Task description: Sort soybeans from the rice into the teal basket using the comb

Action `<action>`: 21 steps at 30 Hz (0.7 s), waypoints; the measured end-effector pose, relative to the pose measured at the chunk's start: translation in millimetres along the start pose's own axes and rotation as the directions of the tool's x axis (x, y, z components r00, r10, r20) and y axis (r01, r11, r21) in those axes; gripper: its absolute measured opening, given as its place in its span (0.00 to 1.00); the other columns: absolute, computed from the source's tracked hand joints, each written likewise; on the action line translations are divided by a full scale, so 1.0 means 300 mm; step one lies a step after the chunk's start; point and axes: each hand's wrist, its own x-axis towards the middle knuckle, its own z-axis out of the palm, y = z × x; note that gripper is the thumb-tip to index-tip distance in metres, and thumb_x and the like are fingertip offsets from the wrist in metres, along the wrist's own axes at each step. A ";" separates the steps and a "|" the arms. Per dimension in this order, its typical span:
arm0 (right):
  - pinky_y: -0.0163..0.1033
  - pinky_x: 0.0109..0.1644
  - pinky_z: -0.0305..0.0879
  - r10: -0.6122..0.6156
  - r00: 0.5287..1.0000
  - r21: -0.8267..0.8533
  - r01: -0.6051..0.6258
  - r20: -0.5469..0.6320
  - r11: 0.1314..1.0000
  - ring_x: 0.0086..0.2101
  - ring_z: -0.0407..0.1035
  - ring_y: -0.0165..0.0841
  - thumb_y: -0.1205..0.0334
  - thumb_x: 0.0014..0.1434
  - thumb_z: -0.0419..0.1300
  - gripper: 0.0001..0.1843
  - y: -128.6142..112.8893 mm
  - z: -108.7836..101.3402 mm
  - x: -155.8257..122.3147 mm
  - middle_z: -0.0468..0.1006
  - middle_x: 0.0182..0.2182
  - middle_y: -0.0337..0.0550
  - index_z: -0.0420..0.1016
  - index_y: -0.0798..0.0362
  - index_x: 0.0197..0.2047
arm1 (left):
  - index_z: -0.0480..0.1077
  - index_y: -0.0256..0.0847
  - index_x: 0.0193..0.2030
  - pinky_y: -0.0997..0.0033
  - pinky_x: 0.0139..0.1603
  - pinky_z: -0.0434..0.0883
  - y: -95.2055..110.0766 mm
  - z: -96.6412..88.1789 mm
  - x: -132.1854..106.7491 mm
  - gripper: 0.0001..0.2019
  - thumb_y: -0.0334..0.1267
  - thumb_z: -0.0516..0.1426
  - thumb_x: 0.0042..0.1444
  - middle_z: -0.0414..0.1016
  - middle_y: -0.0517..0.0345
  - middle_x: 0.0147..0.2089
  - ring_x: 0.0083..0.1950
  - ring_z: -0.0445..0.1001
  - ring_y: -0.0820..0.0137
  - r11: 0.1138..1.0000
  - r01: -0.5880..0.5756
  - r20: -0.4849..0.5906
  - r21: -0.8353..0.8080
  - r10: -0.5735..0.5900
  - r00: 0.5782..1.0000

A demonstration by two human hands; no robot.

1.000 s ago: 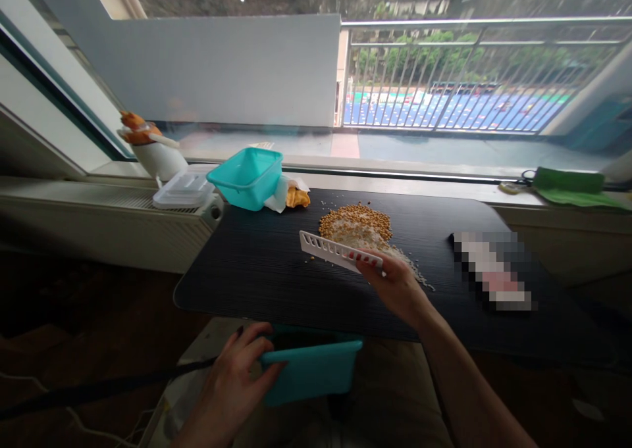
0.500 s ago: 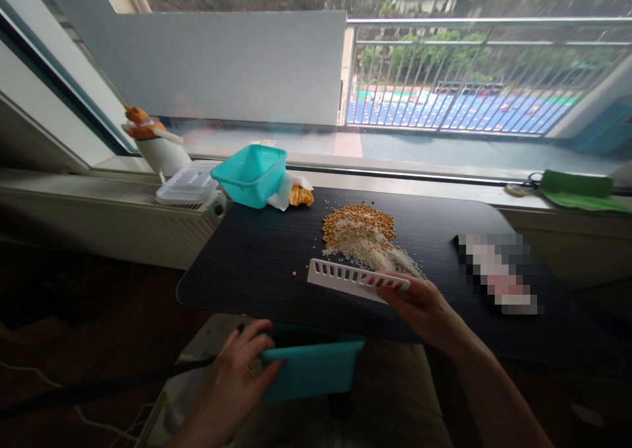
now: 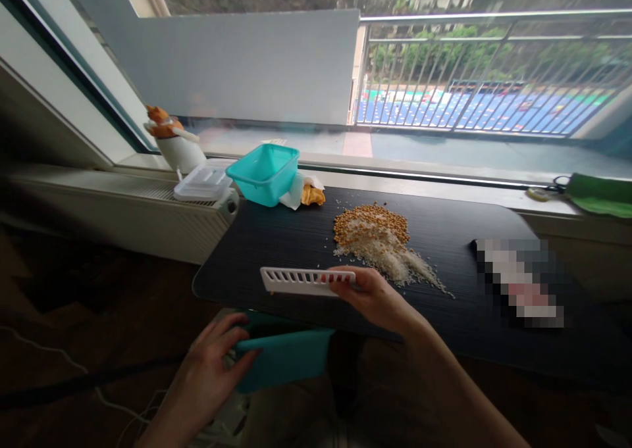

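Observation:
My right hand (image 3: 368,290) grips one end of a white slotted plastic strip (image 3: 296,282), held low over the front of the dark tabletop. Below the table's front edge, my left hand (image 3: 217,349) is closed on the rim of a teal plastic basin (image 3: 289,362); what lies inside is hidden. Beyond my right hand, a mixed pile of yellow soybeans (image 3: 370,221) and white rice grains (image 3: 390,260) spreads on the table. A thin trail of rice runs from it toward the right front.
A second teal basin (image 3: 264,175) stands at the table's back left, beside a crumpled tan-and-white wrapper (image 3: 311,195). A clear plastic lid (image 3: 202,181) lies on the radiator (image 3: 138,201). A blurred-out flat object (image 3: 518,283) lies at right. Green cloth (image 3: 600,195) rests on the sill.
My right hand has moved left with the slotted strip, away from the pile toward the front edge. The rice trail now shows longer. My left hand and the basin have shifted left in view.

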 end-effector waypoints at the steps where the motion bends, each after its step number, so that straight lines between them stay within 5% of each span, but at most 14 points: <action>1: 0.34 0.36 0.68 0.007 0.999 -0.036 -0.005 0.048 0.999 0.32 0.73 0.34 0.57 0.63 0.56 0.16 -0.013 -0.010 -0.024 0.82 0.34 0.41 0.80 0.54 0.46 | 0.75 0.46 0.29 0.60 0.49 0.76 -0.002 -0.002 -0.003 0.13 0.51 0.57 0.55 0.79 0.53 0.48 0.47 0.78 0.58 1.000 0.000 0.007 -0.002 0.000 1.000; 4: 0.33 0.35 0.68 0.039 0.998 -0.080 -0.035 0.052 0.996 0.32 0.73 0.34 0.57 0.64 0.56 0.15 -0.033 -0.033 -0.091 0.82 0.34 0.41 0.80 0.54 0.46 | 0.74 0.46 0.29 0.61 0.49 0.75 0.014 0.004 -0.008 0.10 0.48 0.58 0.55 0.79 0.56 0.48 0.48 0.78 0.59 1.000 -0.003 0.017 -0.016 0.004 1.000; 7: 0.36 0.38 0.70 0.044 0.988 -0.027 -0.048 -0.150 0.998 0.35 0.75 0.37 0.55 0.64 0.55 0.17 -0.003 -0.018 -0.114 0.82 0.35 0.42 0.80 0.54 0.47 | 0.74 0.46 0.27 0.59 0.48 0.76 0.063 0.019 0.001 0.09 0.46 0.59 0.53 0.79 0.55 0.47 0.49 0.78 0.57 0.999 -0.005 0.032 -0.042 0.006 0.999; 10: 0.38 0.38 0.71 0.070 0.921 0.008 -0.073 -0.383 0.997 0.36 0.76 0.41 0.54 0.63 0.56 0.18 0.050 0.015 -0.106 0.83 0.35 0.44 0.80 0.57 0.47 | 0.73 0.45 0.27 0.53 0.50 0.75 0.132 0.030 0.022 0.06 0.41 0.60 0.52 0.79 0.54 0.48 0.47 0.79 0.56 0.997 0.003 0.138 -0.075 0.008 0.990; 13: 0.40 0.37 0.73 0.095 0.870 0.013 -0.101 -0.483 0.995 0.36 0.78 0.43 0.53 0.62 0.58 0.20 0.080 0.017 -0.123 0.84 0.35 0.45 0.80 0.58 0.48 | 0.74 0.45 0.27 0.52 0.52 0.74 0.191 0.041 0.036 0.05 0.38 0.59 0.53 0.79 0.54 0.50 0.48 0.79 0.57 0.994 0.006 0.199 -0.107 0.016 0.980; 21: 0.46 0.42 0.74 0.053 0.630 -0.135 -0.247 -0.775 0.960 0.38 0.79 0.48 0.53 0.56 0.63 0.17 0.097 -0.145 -0.303 0.86 0.35 0.46 0.83 0.54 0.44 | 0.72 0.45 0.30 0.41 0.59 0.65 0.250 0.079 0.036 0.02 0.35 0.59 0.53 0.77 0.55 0.52 0.51 0.77 0.57 0.987 -0.017 0.261 -0.162 0.059 0.963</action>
